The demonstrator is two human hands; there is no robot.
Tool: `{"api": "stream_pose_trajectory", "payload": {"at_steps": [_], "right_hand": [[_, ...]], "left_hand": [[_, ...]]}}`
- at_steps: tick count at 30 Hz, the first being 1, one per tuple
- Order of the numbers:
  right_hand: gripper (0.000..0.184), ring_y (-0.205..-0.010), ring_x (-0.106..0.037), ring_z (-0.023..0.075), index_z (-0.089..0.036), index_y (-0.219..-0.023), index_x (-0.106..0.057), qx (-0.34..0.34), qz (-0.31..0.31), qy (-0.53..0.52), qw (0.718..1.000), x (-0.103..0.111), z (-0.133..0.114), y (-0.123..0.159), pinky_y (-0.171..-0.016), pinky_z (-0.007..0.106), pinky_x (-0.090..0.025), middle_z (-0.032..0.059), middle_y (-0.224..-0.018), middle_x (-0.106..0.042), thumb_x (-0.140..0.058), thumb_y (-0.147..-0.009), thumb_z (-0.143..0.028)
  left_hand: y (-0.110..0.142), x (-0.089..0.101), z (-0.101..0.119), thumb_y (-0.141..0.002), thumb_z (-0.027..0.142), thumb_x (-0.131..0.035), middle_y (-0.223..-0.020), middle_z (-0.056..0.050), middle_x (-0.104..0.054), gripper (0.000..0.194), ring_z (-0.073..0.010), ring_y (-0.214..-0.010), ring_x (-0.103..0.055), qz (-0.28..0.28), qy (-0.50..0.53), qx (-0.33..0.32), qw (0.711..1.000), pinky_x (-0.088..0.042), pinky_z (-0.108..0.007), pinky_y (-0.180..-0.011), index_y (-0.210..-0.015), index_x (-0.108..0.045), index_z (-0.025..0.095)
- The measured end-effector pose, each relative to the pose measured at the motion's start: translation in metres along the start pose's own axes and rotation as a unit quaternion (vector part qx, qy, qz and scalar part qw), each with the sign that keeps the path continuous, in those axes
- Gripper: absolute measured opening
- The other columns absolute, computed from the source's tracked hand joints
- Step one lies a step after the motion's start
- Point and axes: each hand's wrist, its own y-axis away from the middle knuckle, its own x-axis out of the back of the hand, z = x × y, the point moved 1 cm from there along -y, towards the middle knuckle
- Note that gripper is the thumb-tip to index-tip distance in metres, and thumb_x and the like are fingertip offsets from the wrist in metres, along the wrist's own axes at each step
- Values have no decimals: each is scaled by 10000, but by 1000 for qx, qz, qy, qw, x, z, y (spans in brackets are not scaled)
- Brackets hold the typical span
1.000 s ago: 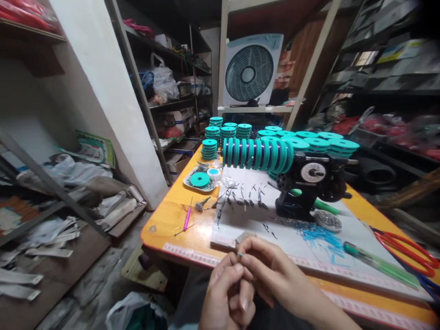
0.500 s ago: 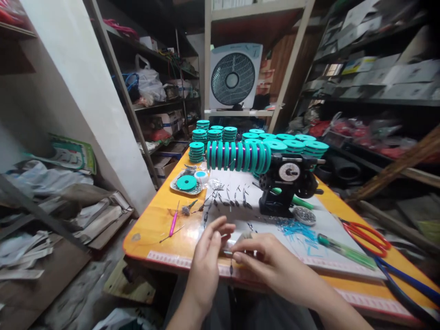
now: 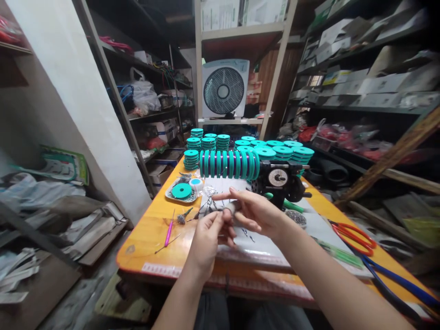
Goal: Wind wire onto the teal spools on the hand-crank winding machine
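Observation:
My left hand [image 3: 208, 233] is above the near middle of the table, thumb and fingers pinched together. Whatever sits in the pinch is too small and hidden to name. Right beside it, my right hand [image 3: 259, 211] reaches across with its index finger stretched out and its thumb apart. A greyish wrap [image 3: 229, 207] shows among its fingers, where the two hands meet. Beyond them stands a black winding machine [image 3: 280, 178] with a white dial, carrying a row of teal foam spools [image 3: 228, 165] on its shaft. Small dark pieces [image 3: 248, 234] lie on the white sheet [image 3: 271, 250] below.
Teal spool stacks [image 3: 282, 150] line the back. At left are a tray [image 3: 168, 195], a white-and-blue tub [image 3: 196, 184] and a pink-handled tool [image 3: 168, 233]. At right lie a tin of small metal bits [image 3: 296, 218], a green packet [image 3: 338, 253], red-handled scissors [image 3: 355, 239] and blue-handled pliers [image 3: 398, 279].
Both hands have moved up and away from the table's front edge. My left fingers have closed into a pinch; my right hand has left its pinch and stretched its index finger. The view has shifted slightly.

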Motion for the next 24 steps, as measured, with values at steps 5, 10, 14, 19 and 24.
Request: {"api": "stream_pose_trajectory", "payload": {"at_steps": [5, 10, 14, 19, 24], "right_hand": [[376, -274, -363, 38, -171, -610, -329, -4, 56, -92, 994, -9, 2, -18, -234, 113, -179, -28, -492, -492, -387, -943, -336], [374, -267, -326, 33, -183, -605, -275, 20, 103, -107, 989, -14, -2, -21, -222, 104, -172, -45, -462, -432, -344, -955, -297], [376, -274, -328, 35, -183, -606, -279, 20, 106, -103, 989, -13, -1, -22, -221, 107, -178, -47, -466, -424, -364, -952, -305], [384, -277, -334, 30, -174, -608, -310, 25, 87, -73, 993, -11, 0, -23, -232, 107, -179, -36, -485, -457, -370, -953, -332], [264, -281, -367, 42, -137, -838, -575, 23, 53, 28, 998, -4, 12, -5, -256, 120, -180, 0, -530, -555, -491, -907, -378]], "left_hand": [[11, -6, 0, -826, 366, -582, -583, -23, -602, 265, -109, -476, -556, 14, 19, 1, 1000, -455, -224, -508, -747, -580, 113], [38, -5, -12, -868, 333, -528, -589, -51, -639, 263, -154, -536, -626, 0, 60, 49, 997, -461, -248, -569, -721, -556, 116], [57, 0, -24, -877, 330, -519, -609, -69, -661, 265, -169, -563, -639, -3, 99, 88, 991, -478, -279, -604, -732, -571, 113], [60, 6, -36, -849, 364, -566, -574, -53, -630, 287, -52, -384, -446, -3, 127, 95, 987, -366, -192, -453, -809, -605, 83], [61, 12, -47, -822, 363, -604, -509, 16, -547, 285, -11, -399, -191, 21, 173, 101, 979, -142, -153, -411, -945, -538, 114]]}}
